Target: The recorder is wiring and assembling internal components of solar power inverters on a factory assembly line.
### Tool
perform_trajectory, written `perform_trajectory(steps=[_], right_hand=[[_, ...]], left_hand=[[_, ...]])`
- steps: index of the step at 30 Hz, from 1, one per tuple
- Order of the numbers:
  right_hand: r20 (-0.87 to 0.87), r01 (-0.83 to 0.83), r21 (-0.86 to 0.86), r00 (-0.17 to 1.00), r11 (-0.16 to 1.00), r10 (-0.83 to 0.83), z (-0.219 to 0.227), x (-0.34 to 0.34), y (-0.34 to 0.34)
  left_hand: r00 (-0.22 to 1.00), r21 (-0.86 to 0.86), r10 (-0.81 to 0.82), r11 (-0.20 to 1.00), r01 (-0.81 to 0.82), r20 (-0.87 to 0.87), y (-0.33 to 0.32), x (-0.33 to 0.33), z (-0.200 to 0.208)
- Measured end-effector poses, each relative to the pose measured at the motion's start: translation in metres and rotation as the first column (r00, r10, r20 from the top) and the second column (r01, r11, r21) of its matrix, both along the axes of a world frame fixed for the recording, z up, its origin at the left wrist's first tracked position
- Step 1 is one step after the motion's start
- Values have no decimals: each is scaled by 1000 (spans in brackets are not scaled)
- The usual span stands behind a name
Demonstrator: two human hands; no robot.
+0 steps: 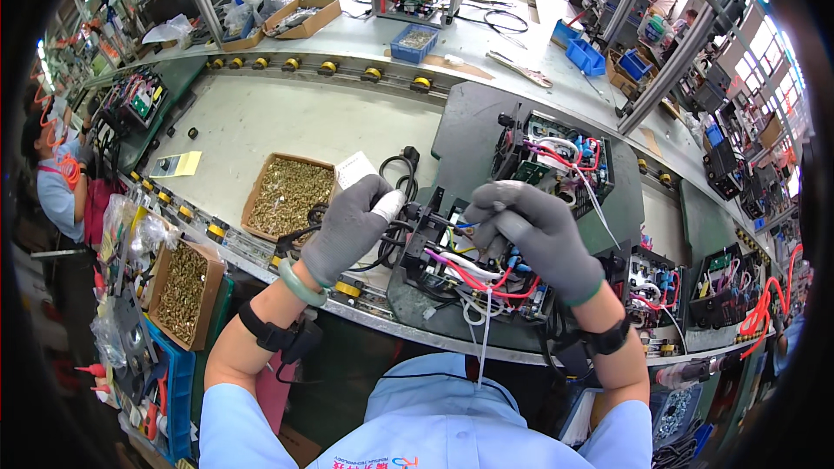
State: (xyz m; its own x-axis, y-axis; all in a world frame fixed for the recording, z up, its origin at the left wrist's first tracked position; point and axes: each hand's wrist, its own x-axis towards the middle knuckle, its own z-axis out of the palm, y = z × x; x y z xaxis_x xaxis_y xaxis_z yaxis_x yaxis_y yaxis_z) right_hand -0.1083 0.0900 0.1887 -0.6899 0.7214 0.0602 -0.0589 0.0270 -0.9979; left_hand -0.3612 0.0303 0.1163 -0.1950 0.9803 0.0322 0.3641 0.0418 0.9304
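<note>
An open electronics unit (473, 269) with a black end panel, red and purple wires and a white cable tie sits on a dark green board at the front edge of the line. My left hand (352, 230), in a grey glove, is closed on a black power cable (391, 239) just outside the panel. On the panel's inner side, my gloved right hand (534, 230) has its fingers bent together over the unit. A thin blue wire (467, 225) runs from the panel into those fingertips; they partly hide its end.
A cardboard box of brass-coloured screws (291, 195) stands left of my left hand, and a second screw box (185, 293) is lower left. Another open unit (556, 161) sits behind mine. More units (730, 287) line the right. A blue bin (413, 43) stands on the far bench.
</note>
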Motion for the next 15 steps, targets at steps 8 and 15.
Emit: perform_trajectory(steps=[8, 15], right_hand=[[231, 34, 704, 933, 710, -274, -21, -21, 1], [228, 9, 865, 884, 502, -409, -14, -22, -10]], left_hand=[[974, 86, -184, 981, 174, 133, -16, 18, 44], [954, 214, -266, 932, 291, -138, -12, 34, 54]])
